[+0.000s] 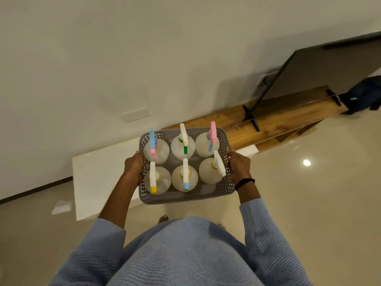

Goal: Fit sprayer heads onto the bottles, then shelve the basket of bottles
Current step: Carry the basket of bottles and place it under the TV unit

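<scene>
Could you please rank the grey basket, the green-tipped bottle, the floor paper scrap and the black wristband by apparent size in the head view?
1. grey basket
2. green-tipped bottle
3. paper scrap, lying farther off on the floor, so its real size is unsure
4. black wristband, a thin strip

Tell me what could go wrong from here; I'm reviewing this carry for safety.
The basket is held only by the left hand and right hand at its ends; a tilt could topple the six bottles. It hides the edge of the white block near the bare foot, so tripping seems possible. The paper on the glossy floor might slip underfoot.
</scene>
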